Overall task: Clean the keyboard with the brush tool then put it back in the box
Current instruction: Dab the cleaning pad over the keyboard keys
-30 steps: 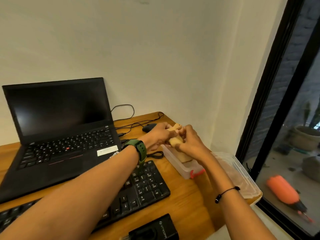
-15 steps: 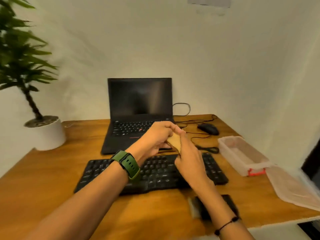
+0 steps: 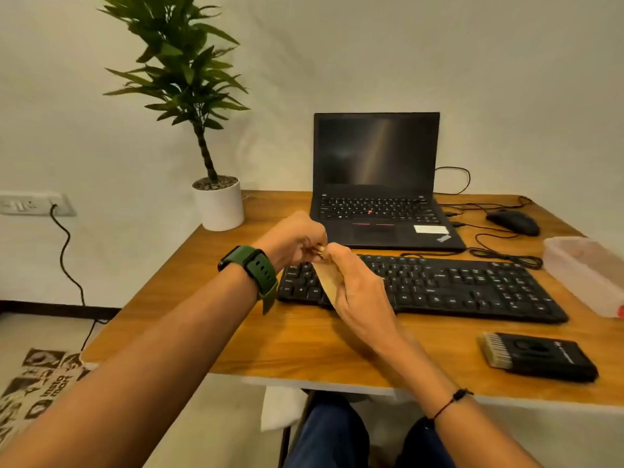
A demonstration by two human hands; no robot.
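A tan paper packet (image 3: 328,278) is held above the left end of the black keyboard (image 3: 439,287). My right hand (image 3: 358,292) grips the packet from the right side. My left hand (image 3: 297,241), with a green watch on the wrist, pinches the packet's top end. What is inside the packet is hidden. A clear plastic box (image 3: 586,270) stands open at the desk's right edge. A black brush block with pale bristles (image 3: 537,356) lies on the desk in front of the keyboard's right end.
An open black laptop (image 3: 378,184) stands behind the keyboard, with a black mouse (image 3: 513,222) and cables to its right. A potted plant (image 3: 217,204) stands at the desk's back left corner. The wooden desk (image 3: 304,342) ends close to my knees.
Both hands carried the packet from over the clear box leftward to above the keyboard's left end. The view swung left, bringing the plant and wall socket into sight.
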